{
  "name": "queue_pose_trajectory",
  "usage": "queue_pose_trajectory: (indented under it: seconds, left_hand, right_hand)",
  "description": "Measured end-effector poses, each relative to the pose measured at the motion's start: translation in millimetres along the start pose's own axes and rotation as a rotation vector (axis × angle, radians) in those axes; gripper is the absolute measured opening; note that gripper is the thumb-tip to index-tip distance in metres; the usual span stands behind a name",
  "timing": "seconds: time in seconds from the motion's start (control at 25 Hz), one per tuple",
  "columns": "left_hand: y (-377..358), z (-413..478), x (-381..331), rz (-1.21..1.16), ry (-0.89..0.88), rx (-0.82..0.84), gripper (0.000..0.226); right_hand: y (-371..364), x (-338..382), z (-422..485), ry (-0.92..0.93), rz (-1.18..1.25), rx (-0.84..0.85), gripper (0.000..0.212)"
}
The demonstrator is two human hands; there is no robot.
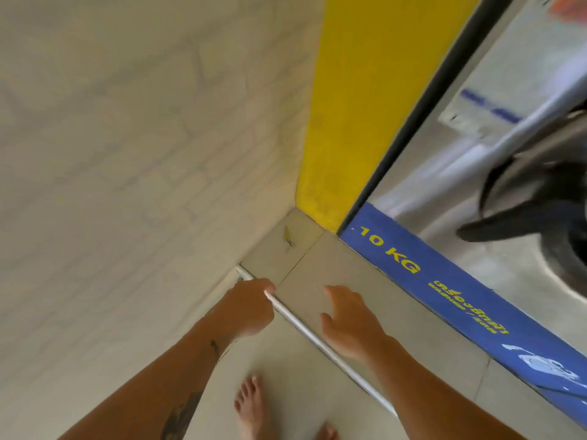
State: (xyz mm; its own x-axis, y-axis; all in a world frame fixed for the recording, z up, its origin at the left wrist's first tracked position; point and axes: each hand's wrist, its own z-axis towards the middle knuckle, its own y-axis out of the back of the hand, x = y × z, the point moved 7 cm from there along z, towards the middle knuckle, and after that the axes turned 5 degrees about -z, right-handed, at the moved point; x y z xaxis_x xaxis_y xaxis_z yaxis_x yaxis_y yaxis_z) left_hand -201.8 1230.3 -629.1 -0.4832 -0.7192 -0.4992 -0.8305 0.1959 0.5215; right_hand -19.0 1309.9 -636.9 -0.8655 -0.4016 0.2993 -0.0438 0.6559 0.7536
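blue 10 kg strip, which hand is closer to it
Right. The right hand hovers open beside the blue 10 kg strip; the left hand grips the pole farther off, by the wall.

Floor: pale grey tiles with thin dark joints, which ran into a corner.
Corner tile: a small yellowish scrap lay on it, too blurred to name.
Wall foot: the far end of the white pole met the floor.
Near edge: two bare feet stood on the tiles.
Right side: a blue strip marked "10 KG" bordered it.
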Motion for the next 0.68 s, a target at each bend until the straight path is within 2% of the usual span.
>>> queue_pose_trajectory:
  seconds: [0.16, 0.32, 0.56, 0.68]
  left_hand:
    - [-49.7, 127.7, 31.7, 0.056, -0.002, 0.016, 0.04]
    - [-73.4, 229.5, 41.4, 0.08, -0.104, -0.095, 0.045]
    - [-74.9, 304.8, 4.5, 0.367, -0.388, -0.316, 0.068]
    - [-84.9, 324.6, 10.3, 0.504, -0.445, -0.339, 0.062]
  right_hand:
    - [-66.3, -31.2, 128.8, 0.033, -0.081, -0.016, 0.058]
    - [-101.0, -53.8, 221.2, 0.018, -0.152, -0.122, 0.062]
    - [-131.5, -77.4, 273.0, -0.003, -0.246, -0.248, 0.075]
    - [-142.5, -80.6, 273.0, -0.02, -0.254, -0.3, 0.081]
